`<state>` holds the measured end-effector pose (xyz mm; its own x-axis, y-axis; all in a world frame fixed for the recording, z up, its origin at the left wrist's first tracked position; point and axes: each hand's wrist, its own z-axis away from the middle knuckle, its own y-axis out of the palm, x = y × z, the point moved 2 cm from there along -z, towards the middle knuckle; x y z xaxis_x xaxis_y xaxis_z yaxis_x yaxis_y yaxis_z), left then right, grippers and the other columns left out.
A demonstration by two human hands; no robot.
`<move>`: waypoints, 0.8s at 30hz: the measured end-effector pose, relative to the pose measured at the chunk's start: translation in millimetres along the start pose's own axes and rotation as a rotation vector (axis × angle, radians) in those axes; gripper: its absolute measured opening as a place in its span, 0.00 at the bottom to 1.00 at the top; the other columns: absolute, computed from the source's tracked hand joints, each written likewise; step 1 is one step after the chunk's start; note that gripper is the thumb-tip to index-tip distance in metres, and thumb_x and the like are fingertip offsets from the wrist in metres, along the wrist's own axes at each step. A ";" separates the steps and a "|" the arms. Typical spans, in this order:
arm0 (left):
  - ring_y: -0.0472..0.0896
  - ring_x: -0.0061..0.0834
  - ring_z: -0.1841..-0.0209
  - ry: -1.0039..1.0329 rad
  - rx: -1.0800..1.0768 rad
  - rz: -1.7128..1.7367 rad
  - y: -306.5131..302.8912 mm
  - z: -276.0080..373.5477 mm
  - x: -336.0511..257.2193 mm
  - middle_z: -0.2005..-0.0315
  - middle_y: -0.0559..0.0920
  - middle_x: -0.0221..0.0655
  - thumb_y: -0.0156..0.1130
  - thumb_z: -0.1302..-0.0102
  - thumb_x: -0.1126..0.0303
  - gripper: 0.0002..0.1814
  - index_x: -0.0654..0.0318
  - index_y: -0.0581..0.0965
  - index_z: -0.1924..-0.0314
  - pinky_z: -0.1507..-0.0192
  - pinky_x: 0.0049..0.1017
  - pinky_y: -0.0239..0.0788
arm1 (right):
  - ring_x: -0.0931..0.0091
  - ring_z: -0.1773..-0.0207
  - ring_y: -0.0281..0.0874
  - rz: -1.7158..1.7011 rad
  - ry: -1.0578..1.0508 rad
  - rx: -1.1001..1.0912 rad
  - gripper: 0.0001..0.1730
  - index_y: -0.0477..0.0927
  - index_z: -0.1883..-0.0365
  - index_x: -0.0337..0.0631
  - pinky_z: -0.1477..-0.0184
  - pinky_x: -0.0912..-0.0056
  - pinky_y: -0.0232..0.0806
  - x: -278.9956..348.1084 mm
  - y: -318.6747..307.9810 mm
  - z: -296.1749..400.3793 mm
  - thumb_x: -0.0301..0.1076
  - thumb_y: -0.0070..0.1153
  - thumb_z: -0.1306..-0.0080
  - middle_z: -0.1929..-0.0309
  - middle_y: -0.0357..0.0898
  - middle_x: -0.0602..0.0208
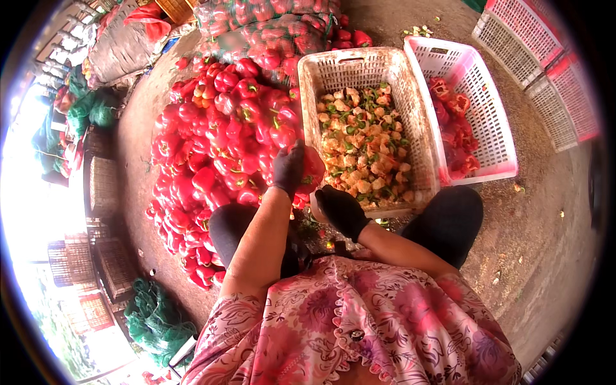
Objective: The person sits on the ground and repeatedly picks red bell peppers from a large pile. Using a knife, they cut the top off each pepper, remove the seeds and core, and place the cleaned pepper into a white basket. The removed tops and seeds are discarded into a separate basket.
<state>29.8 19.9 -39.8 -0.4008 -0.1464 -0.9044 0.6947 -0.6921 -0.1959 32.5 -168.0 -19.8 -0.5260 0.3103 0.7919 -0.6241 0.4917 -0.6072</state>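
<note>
My left hand, in a dark glove, grips a red bell pepper over the near left corner of the crate of cores. Just below and to the right, my right hand, gloved too, is closed around a small pale object. That object is blurred and mostly covered by the fingers, so its kind cannot be told. A big heap of red bell peppers spreads over the floor to the left. Cut-out pepper cores with green stems lie in a dirty white plastic crate before me.
A pink-and-white crate at the right holds opened red peppers. Filled mesh sacks lie behind the heap. More crates stand at the far right. Green netting and wicker-like crates line the left side.
</note>
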 end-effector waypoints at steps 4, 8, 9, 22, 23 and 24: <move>0.75 0.24 0.70 -0.074 0.061 0.269 -11.4 -13.0 24.9 0.74 0.77 0.28 0.54 0.32 0.55 0.16 0.63 0.76 0.62 0.65 0.26 0.69 | 0.54 0.67 0.76 -0.133 0.070 -0.131 0.15 0.73 0.66 0.38 0.65 0.54 0.69 15.3 -22.7 7.7 0.42 0.45 0.30 0.72 0.77 0.49; 0.75 0.21 0.70 0.145 0.045 0.212 -8.0 25.1 9.9 0.73 0.78 0.29 0.55 0.32 0.57 0.18 0.66 0.75 0.55 0.66 0.24 0.68 | 0.55 0.54 0.78 -0.130 0.012 -0.342 0.29 0.67 0.42 0.38 0.56 0.58 0.71 5.4 -22.7 -23.5 0.48 0.53 0.34 0.54 0.76 0.43; 0.74 0.20 0.71 0.211 0.031 0.195 -5.7 32.7 7.6 0.74 0.77 0.28 0.56 0.32 0.58 0.18 0.66 0.75 0.54 0.68 0.23 0.67 | 0.55 0.52 0.77 -0.080 -0.043 -0.405 0.35 0.63 0.38 0.38 0.54 0.60 0.71 0.2 -12.9 -31.1 0.51 0.55 0.35 0.51 0.75 0.42; 0.77 0.24 0.68 0.212 -0.201 -0.127 10.8 30.3 19.1 0.69 0.79 0.36 0.62 0.37 0.63 0.15 0.66 0.79 0.57 0.64 0.26 0.70 | 0.75 0.84 0.73 -0.962 0.651 -0.144 0.26 0.71 0.53 0.39 0.84 0.70 0.65 -16.6 14.5 -47.9 0.50 0.61 0.39 0.75 0.76 0.67; 0.76 0.21 0.70 0.259 -0.220 -0.180 12.3 34.2 11.1 0.73 0.80 0.32 0.62 0.37 0.64 0.13 0.67 0.80 0.59 0.66 0.24 0.69 | 0.77 0.84 0.71 -0.983 0.694 -0.142 0.24 0.73 0.55 0.40 0.84 0.72 0.64 -18.3 14.6 -49.2 0.51 0.60 0.38 0.77 0.75 0.69; 0.76 0.17 0.72 0.309 -0.247 -0.234 12.2 36.8 0.8 0.77 0.80 0.29 0.61 0.37 0.65 0.12 0.68 0.80 0.61 0.68 0.23 0.69 | 0.78 0.84 0.70 -1.006 0.728 -0.140 0.22 0.75 0.58 0.41 0.84 0.74 0.63 -17.2 14.5 -53.7 0.51 0.58 0.37 0.78 0.74 0.71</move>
<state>15.9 -14.7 -29.0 -0.3925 0.2374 -0.8886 0.7437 -0.4865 -0.4585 63.6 -122.5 -38.8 0.6177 0.1028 0.7797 -0.4733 0.8404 0.2641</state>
